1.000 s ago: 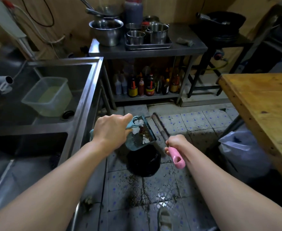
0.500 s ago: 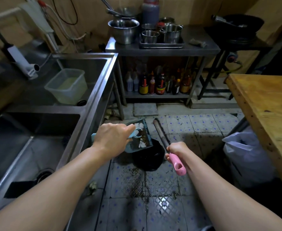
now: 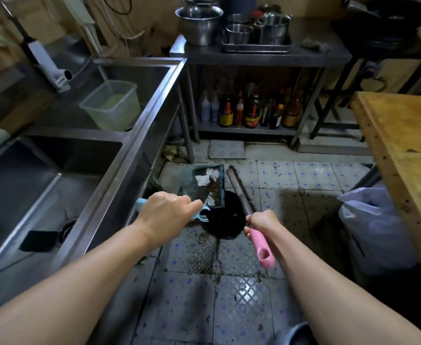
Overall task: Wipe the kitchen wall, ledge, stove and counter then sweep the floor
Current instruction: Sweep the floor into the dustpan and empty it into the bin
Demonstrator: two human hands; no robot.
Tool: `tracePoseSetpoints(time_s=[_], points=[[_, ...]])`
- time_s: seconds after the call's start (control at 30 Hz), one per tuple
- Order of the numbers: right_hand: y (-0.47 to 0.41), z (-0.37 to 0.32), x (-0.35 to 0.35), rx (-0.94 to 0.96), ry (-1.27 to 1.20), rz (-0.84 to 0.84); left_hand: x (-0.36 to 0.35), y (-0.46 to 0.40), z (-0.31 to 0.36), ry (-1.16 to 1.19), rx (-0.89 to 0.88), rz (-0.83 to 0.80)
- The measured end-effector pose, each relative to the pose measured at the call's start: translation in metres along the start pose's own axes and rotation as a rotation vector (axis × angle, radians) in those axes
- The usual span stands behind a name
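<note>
1. While the left hand [image 3: 166, 214] wraps closed around the light-blue handle of a teal dustpan [image 3: 204, 185], the pan hangs tilted above the tiled floor [image 3: 242, 295], loaded with white scraps and brown debris.
2. The right hand [image 3: 261, 221] is clenched around a broom [image 3: 240, 192] where its dark shaft meets a pink grip; the pink end juts back toward the camera, and the shaft slants away to a far end near the dustpan's right edge.
3. A round black bin [image 3: 225, 220] sits on the floor directly below the dustpan's near corner, between the two hands; its contents are too dark to make out.
4. At left, a stainless double sink [image 3: 139, 120] runs along the wall. Its far basin holds a translucent plastic tub [image 3: 112, 105] with pale, cloudy liquid in the bottom; the near basin shows only a drain and a dark rectangular piece beside it.
5. On the steel prep table [image 3: 324, 56] at the back stands a large metal bowl [image 3: 199, 23], and just beside it a metal tray [image 3: 256, 47] carrying several steel cups and pots; what they contain cannot be seen.
6. The table's lower shelf is lined with sauce bottles [image 3: 251, 112], dark and red-capped, standing upright close together.
7. A wooden countertop [image 3: 408, 145] fills the right edge, and a white plastic bag [image 3: 374, 225] slumps on the floor beneath it.
8. The floor tiles near the bin show dark wet streaks and scattered specks.
</note>
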State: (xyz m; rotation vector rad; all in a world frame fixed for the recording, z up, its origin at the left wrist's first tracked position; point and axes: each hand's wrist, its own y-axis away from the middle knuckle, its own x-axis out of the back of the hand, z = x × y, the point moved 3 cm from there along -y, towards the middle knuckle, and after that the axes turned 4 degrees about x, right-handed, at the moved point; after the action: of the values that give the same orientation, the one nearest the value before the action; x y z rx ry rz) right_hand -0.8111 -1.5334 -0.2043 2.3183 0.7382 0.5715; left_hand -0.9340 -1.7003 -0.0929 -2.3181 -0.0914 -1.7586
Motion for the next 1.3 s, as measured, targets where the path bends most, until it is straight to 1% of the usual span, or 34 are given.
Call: tracePoseSetpoints(time_s=[0.27, 0.43, 0.63, 0.8, 1.0, 1.3], points=[[0.0, 0.021, -0.006, -0.019, -0.002, 0.017, -0.011, 0.021, 0.017, -0.002, -0.086, -0.014], [0.011, 0.03, -0.011, -0.015, -0.02, 0.033, -0.015, 0.037, 0.022, 0.018, -0.119, 0.035], [0.035, 0.047, -0.019, -0.014, -0.033, 0.024, -0.016, 0.046, 0.022, 0.034, -0.11, 0.003], [0.045, 0.065, -0.022, 0.006, 0.047, 0.063, -0.017, 0.052, 0.032, 0.032, -0.135, -0.039], [0.055, 0.073, -0.012, 0.002, 0.12, 0.055, -0.019, 0.053, 0.044, 0.028, -0.151, -0.047], [0.06, 0.067, 0.001, 0.043, 0.141, 0.093, -0.018, 0.052, 0.052, 0.02, -0.168, -0.051]])
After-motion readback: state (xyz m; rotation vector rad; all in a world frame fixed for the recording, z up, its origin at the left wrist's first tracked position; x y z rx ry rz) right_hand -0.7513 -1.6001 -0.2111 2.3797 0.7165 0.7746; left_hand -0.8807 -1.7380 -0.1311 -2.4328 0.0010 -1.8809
